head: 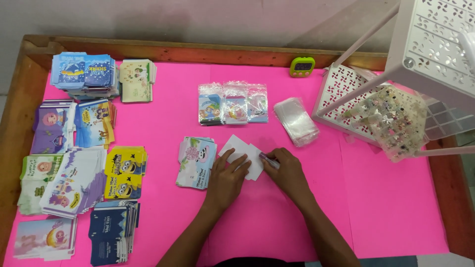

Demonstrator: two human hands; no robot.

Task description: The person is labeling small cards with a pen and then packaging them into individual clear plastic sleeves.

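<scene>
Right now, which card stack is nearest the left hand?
The cow-print stack, just left of the left hand. The other stacks lie along the table's left side.

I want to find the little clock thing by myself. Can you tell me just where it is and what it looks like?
Start at the pink table cover and look up to its far edge, against the wooden rim. Just left of the white lattice rack stands the small timer. It is the only bright green, rounded thing there, with a dark screen, unlike the flat cards and clear bags.
</scene>
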